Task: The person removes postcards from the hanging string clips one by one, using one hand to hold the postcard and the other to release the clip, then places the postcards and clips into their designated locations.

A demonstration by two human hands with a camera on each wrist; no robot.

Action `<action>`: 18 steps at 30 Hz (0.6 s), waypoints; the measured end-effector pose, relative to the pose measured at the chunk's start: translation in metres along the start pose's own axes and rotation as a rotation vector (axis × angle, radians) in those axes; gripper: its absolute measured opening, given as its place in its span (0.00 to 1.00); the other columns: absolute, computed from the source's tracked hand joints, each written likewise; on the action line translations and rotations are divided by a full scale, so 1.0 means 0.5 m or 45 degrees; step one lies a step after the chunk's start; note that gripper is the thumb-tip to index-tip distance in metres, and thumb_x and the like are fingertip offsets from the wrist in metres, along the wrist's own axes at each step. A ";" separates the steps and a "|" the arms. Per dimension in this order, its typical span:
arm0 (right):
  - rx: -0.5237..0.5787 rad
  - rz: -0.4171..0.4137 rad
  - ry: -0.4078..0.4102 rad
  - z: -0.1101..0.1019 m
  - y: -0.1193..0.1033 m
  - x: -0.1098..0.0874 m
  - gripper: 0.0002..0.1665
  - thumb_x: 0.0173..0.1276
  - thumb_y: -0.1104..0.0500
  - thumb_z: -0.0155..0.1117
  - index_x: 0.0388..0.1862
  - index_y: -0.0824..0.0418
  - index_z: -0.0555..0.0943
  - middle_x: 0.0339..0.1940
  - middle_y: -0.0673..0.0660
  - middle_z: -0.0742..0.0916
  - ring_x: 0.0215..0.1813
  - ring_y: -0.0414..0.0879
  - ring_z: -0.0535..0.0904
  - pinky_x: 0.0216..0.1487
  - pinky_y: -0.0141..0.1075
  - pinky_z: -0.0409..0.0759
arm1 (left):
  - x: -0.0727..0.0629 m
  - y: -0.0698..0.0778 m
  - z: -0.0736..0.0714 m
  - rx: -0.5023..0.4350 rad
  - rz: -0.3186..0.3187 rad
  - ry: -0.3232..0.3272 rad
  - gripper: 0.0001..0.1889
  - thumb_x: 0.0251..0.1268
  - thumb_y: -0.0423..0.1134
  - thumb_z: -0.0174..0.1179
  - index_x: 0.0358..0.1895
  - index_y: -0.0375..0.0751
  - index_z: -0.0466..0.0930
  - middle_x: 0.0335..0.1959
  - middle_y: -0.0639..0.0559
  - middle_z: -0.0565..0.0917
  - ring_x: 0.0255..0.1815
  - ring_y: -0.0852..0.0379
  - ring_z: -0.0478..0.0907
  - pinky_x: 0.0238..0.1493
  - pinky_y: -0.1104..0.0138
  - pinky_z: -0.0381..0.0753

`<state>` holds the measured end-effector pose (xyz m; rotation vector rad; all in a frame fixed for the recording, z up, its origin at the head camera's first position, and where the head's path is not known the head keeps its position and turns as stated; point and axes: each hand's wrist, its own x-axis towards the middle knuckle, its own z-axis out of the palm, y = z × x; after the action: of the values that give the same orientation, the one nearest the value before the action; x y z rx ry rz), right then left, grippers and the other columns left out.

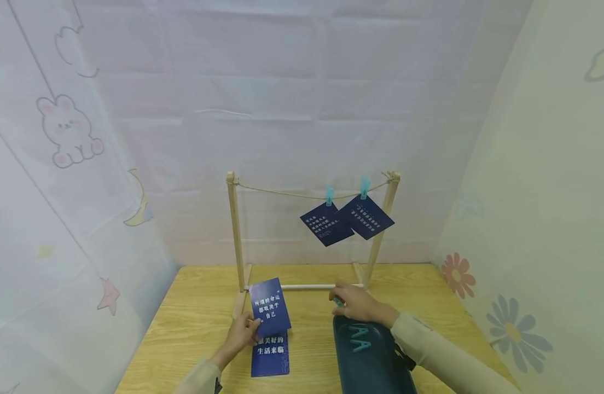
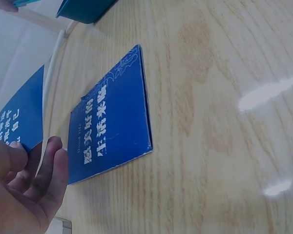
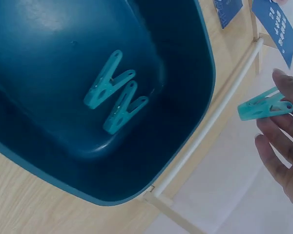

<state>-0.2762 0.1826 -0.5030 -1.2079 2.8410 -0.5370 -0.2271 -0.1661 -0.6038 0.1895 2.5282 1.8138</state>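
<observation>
My left hand (image 1: 243, 331) pinches a blue card (image 1: 269, 307) with white writing by its lower left edge, raised off the table. Below it lies a stack of blue cards (image 2: 112, 117), seen flat on the wood in the left wrist view. My right hand (image 1: 357, 302) holds a teal clothespin (image 3: 265, 107) between thumb and fingers, just past the far end of a dark teal bin (image 3: 206, 63). Inside the bin lie two more clothespins (image 3: 110, 80).
A wooden frame (image 1: 236, 230) stands at the back with a string (image 1: 282, 192) tied between its posts. Two blue cards (image 1: 326, 224) hang from the string's right half by teal clothespins (image 1: 364, 187). A white rod (image 1: 307, 287) joins the posts low down. Printed cloth walls surround the table (image 1: 184, 323).
</observation>
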 end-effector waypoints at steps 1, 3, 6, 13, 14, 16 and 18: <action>-0.001 -0.002 -0.020 0.001 0.001 -0.003 0.15 0.64 0.54 0.72 0.46 0.59 0.82 0.36 0.50 0.79 0.32 0.37 0.70 0.31 0.31 0.75 | -0.002 -0.003 -0.001 -0.004 -0.005 -0.014 0.08 0.75 0.29 0.52 0.38 0.26 0.69 0.22 0.37 0.81 0.20 0.45 0.81 0.21 0.53 0.86; -0.004 0.002 -0.084 0.005 0.003 -0.011 0.14 0.64 0.54 0.73 0.45 0.58 0.82 0.34 0.49 0.78 0.31 0.35 0.69 0.31 0.30 0.73 | -0.004 -0.008 -0.002 -0.001 -0.001 -0.030 0.08 0.75 0.29 0.52 0.38 0.24 0.70 0.22 0.38 0.81 0.20 0.45 0.82 0.21 0.53 0.86; -0.011 0.004 -0.198 0.010 0.004 -0.022 0.15 0.62 0.54 0.74 0.44 0.58 0.83 0.31 0.47 0.77 0.29 0.34 0.66 0.29 0.29 0.71 | -0.008 -0.013 -0.005 0.006 0.006 -0.048 0.08 0.74 0.28 0.53 0.39 0.22 0.70 0.20 0.41 0.81 0.18 0.46 0.81 0.20 0.53 0.86; -0.016 0.015 -0.351 0.023 0.005 -0.052 0.15 0.59 0.58 0.77 0.42 0.61 0.83 0.29 0.48 0.77 0.28 0.34 0.66 0.29 0.28 0.72 | -0.016 -0.020 -0.015 0.069 -0.034 -0.119 0.07 0.72 0.28 0.55 0.35 0.26 0.72 0.17 0.48 0.78 0.17 0.53 0.79 0.19 0.56 0.85; -0.016 0.022 -0.363 0.025 0.005 -0.056 0.15 0.59 0.58 0.77 0.42 0.61 0.83 0.29 0.48 0.77 0.29 0.33 0.66 0.29 0.28 0.72 | -0.018 -0.021 -0.016 0.084 -0.037 -0.129 0.07 0.72 0.28 0.55 0.34 0.27 0.72 0.17 0.48 0.78 0.16 0.54 0.79 0.19 0.56 0.85; -0.006 0.025 -0.375 0.030 0.008 -0.063 0.15 0.58 0.60 0.77 0.42 0.62 0.83 0.29 0.49 0.78 0.29 0.33 0.67 0.29 0.28 0.73 | -0.020 -0.023 -0.019 0.110 -0.036 -0.146 0.07 0.72 0.28 0.55 0.33 0.28 0.72 0.17 0.48 0.78 0.16 0.55 0.79 0.19 0.57 0.85; 0.002 0.028 -0.385 0.035 0.012 -0.070 0.15 0.58 0.60 0.77 0.42 0.61 0.83 0.29 0.49 0.78 0.28 0.33 0.66 0.28 0.28 0.72 | -0.022 -0.025 -0.022 0.111 -0.034 -0.160 0.07 0.72 0.28 0.55 0.33 0.28 0.72 0.17 0.47 0.79 0.16 0.55 0.79 0.19 0.57 0.85</action>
<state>-0.2533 0.2054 -0.5259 -1.1449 2.5955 -0.3235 -0.2181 -0.1817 -0.6129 0.2621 2.5116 1.6292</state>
